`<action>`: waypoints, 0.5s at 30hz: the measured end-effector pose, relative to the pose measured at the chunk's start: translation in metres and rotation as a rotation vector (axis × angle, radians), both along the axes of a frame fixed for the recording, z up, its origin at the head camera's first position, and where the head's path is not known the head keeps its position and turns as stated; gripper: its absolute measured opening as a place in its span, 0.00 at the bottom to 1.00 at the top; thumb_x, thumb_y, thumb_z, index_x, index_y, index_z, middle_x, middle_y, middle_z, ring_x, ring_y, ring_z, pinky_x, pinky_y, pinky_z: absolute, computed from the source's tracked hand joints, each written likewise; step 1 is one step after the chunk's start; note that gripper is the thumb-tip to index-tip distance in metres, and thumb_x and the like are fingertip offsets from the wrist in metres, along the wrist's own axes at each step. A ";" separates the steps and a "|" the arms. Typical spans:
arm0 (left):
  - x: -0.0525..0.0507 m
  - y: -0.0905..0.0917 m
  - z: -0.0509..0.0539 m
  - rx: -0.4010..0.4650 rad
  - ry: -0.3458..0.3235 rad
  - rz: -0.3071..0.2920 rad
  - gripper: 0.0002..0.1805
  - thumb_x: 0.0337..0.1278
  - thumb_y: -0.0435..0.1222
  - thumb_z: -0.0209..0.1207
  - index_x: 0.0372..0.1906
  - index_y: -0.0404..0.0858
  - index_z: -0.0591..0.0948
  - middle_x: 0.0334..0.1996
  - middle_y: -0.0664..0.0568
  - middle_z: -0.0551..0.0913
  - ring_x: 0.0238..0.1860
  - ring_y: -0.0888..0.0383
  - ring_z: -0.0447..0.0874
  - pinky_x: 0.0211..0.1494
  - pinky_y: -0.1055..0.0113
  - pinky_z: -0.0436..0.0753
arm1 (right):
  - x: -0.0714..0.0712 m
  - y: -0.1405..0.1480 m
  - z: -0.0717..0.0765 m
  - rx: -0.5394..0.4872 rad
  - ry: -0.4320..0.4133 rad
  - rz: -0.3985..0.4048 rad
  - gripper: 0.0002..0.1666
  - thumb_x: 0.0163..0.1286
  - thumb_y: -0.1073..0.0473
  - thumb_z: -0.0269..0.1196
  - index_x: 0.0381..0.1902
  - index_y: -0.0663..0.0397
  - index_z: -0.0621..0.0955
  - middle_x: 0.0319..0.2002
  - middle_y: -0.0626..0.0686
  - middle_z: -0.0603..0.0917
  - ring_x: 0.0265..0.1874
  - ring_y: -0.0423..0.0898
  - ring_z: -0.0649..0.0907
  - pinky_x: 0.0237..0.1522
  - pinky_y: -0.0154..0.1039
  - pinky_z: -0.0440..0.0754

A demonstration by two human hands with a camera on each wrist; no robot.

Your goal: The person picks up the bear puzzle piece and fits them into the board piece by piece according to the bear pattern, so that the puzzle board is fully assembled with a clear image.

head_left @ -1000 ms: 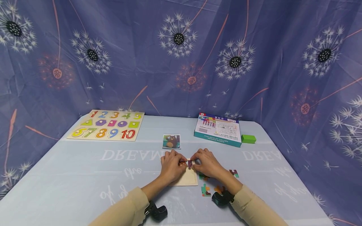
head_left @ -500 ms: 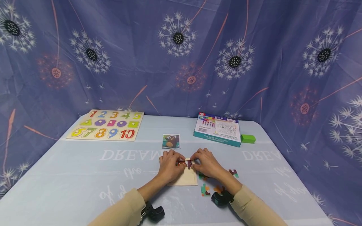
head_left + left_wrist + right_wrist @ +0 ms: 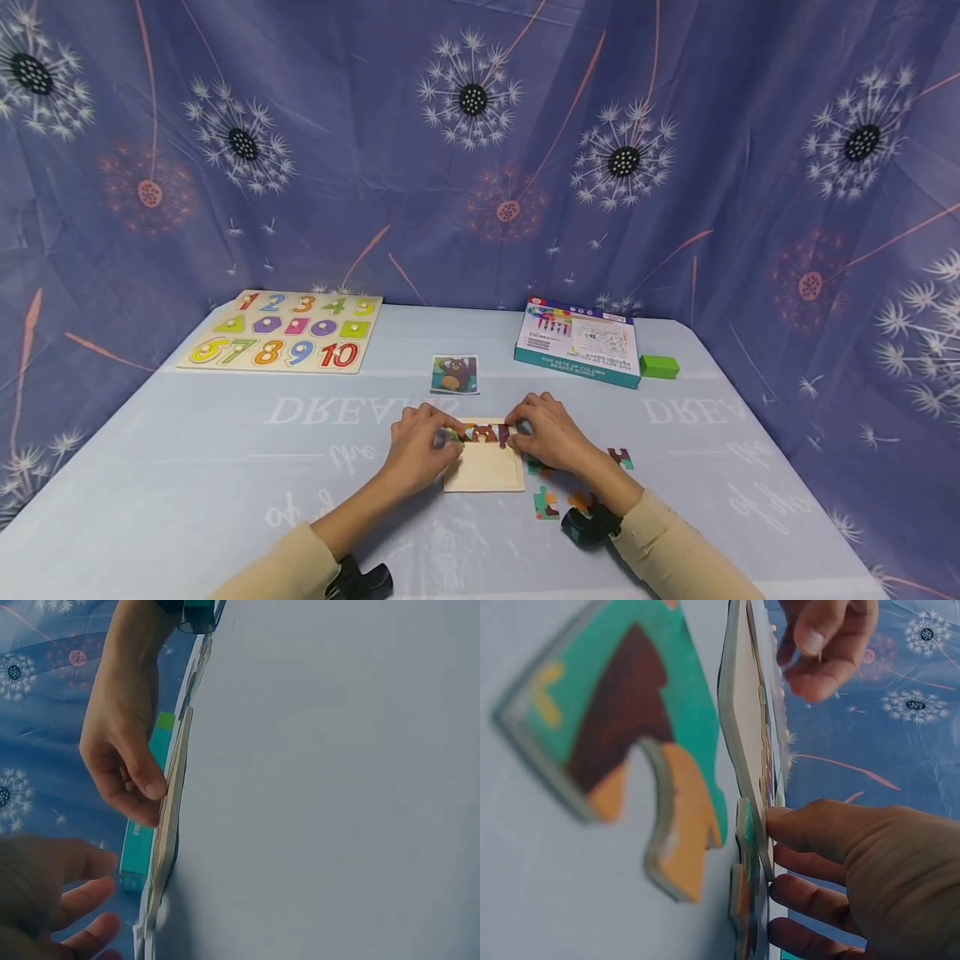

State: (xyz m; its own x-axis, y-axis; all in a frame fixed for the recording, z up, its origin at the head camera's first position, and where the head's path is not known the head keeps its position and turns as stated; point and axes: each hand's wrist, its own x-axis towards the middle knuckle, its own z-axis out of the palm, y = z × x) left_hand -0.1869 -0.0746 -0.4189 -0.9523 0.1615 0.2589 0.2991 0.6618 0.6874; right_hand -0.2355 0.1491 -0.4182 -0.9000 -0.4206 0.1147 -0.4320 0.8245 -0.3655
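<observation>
Both hands are at the far edge of a square wooden tray (image 3: pixel 483 473), whose top row holds picture pieces with a bear's face (image 3: pixel 482 433). At the tray's upper left corner is my left hand (image 3: pixel 420 442), thumb and fingers apart around the row's left end. My right hand (image 3: pixel 551 432) touches the upper right corner beside a dark brown piece (image 3: pixel 503 435). The right wrist view shows the right hand's (image 3: pixel 870 862) thumb against the tray (image 3: pixel 742 712), its other fingers spread. In the left wrist view, the left hand's (image 3: pixel 45 892) fingers are loosely bent and separated.
Loose puzzle pieces (image 3: pixel 546 504) lie right of the tray, some partly under the right forearm. A bear picture card (image 3: pixel 454 374) lies behind it. Farther back are a number board (image 3: pixel 281 332), a teal-edged box (image 3: pixel 577 342) and a green block (image 3: pixel 659 367).
My left hand has moved left from the middle of the top row to its left end, uncovering the bear's face. The right hand has stayed nearly still at the right corner.
</observation>
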 end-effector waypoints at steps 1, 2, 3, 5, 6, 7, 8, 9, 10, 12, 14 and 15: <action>0.001 -0.003 0.000 -0.003 -0.012 0.001 0.11 0.44 0.35 0.64 0.37 0.44 0.84 0.38 0.50 0.77 0.44 0.54 0.64 0.49 0.53 0.58 | 0.000 0.000 0.000 -0.001 0.000 -0.001 0.13 0.53 0.55 0.69 0.39 0.48 0.85 0.39 0.47 0.80 0.39 0.44 0.72 0.50 0.47 0.68; 0.003 -0.006 0.000 -0.007 -0.016 -0.001 0.11 0.44 0.35 0.64 0.37 0.44 0.84 0.38 0.50 0.77 0.44 0.55 0.64 0.49 0.53 0.58 | 0.000 0.000 0.000 -0.002 0.001 -0.001 0.13 0.53 0.55 0.69 0.39 0.48 0.85 0.39 0.47 0.80 0.39 0.44 0.72 0.50 0.47 0.68; 0.004 -0.009 -0.001 -0.013 -0.020 -0.001 0.11 0.43 0.35 0.65 0.37 0.45 0.84 0.38 0.51 0.77 0.44 0.55 0.65 0.49 0.53 0.59 | 0.000 0.000 0.000 -0.003 0.002 -0.001 0.14 0.53 0.55 0.69 0.39 0.48 0.85 0.39 0.47 0.80 0.40 0.44 0.72 0.50 0.46 0.68; 0.005 -0.013 -0.001 -0.023 -0.021 0.004 0.12 0.42 0.34 0.65 0.37 0.44 0.84 0.37 0.51 0.77 0.44 0.55 0.65 0.49 0.53 0.60 | -0.001 0.000 0.000 -0.007 0.003 -0.002 0.13 0.53 0.55 0.69 0.39 0.48 0.85 0.39 0.46 0.80 0.39 0.44 0.72 0.50 0.47 0.68; 0.006 -0.015 -0.002 -0.024 -0.025 0.006 0.12 0.41 0.34 0.65 0.37 0.45 0.84 0.37 0.52 0.77 0.44 0.55 0.66 0.49 0.54 0.60 | -0.001 0.000 0.000 -0.009 0.004 -0.003 0.13 0.53 0.54 0.69 0.38 0.48 0.85 0.39 0.46 0.80 0.39 0.44 0.72 0.50 0.47 0.68; 0.007 -0.016 -0.002 -0.023 -0.026 0.007 0.12 0.40 0.34 0.65 0.37 0.45 0.84 0.37 0.52 0.77 0.43 0.56 0.66 0.49 0.54 0.60 | -0.001 0.000 0.000 -0.009 0.005 -0.005 0.13 0.53 0.54 0.69 0.38 0.47 0.85 0.39 0.46 0.80 0.39 0.44 0.72 0.50 0.47 0.68; 0.007 -0.018 -0.002 -0.023 -0.026 0.007 0.12 0.39 0.34 0.66 0.36 0.45 0.84 0.36 0.52 0.77 0.43 0.56 0.66 0.49 0.55 0.61 | -0.001 -0.001 0.000 -0.011 0.003 -0.007 0.13 0.53 0.54 0.69 0.38 0.48 0.85 0.39 0.46 0.80 0.40 0.44 0.72 0.50 0.47 0.68; 0.008 -0.019 -0.003 -0.022 -0.030 0.008 0.12 0.39 0.34 0.66 0.36 0.45 0.84 0.36 0.52 0.77 0.43 0.56 0.66 0.49 0.55 0.61 | -0.001 -0.001 0.000 -0.011 0.001 -0.011 0.13 0.53 0.54 0.69 0.38 0.47 0.85 0.39 0.46 0.80 0.40 0.44 0.72 0.50 0.47 0.68; 0.009 -0.020 -0.004 -0.019 -0.032 0.005 0.12 0.38 0.34 0.66 0.35 0.45 0.84 0.36 0.53 0.77 0.42 0.57 0.66 0.49 0.55 0.61 | -0.001 -0.001 0.000 -0.011 -0.002 -0.013 0.13 0.53 0.55 0.69 0.38 0.47 0.85 0.39 0.46 0.80 0.40 0.44 0.72 0.51 0.47 0.68; 0.009 -0.021 -0.006 -0.013 -0.039 -0.001 0.12 0.37 0.34 0.66 0.35 0.45 0.84 0.35 0.54 0.77 0.42 0.57 0.66 0.48 0.56 0.61 | -0.001 -0.001 0.000 -0.010 0.000 -0.014 0.13 0.53 0.54 0.70 0.38 0.47 0.85 0.39 0.46 0.80 0.40 0.44 0.72 0.50 0.47 0.68; 0.010 -0.022 -0.009 -0.014 -0.041 -0.006 0.12 0.37 0.35 0.67 0.35 0.46 0.84 0.35 0.55 0.78 0.42 0.58 0.66 0.48 0.57 0.61 | -0.001 0.000 -0.001 -0.012 0.004 -0.012 0.13 0.53 0.54 0.70 0.38 0.47 0.85 0.39 0.46 0.80 0.39 0.44 0.72 0.50 0.47 0.68; 0.011 -0.023 -0.010 -0.017 -0.041 -0.009 0.12 0.37 0.35 0.67 0.35 0.46 0.84 0.35 0.55 0.77 0.42 0.58 0.66 0.47 0.57 0.61 | -0.001 0.000 -0.001 -0.012 0.006 -0.010 0.13 0.53 0.54 0.70 0.38 0.47 0.85 0.39 0.46 0.80 0.39 0.44 0.72 0.50 0.47 0.68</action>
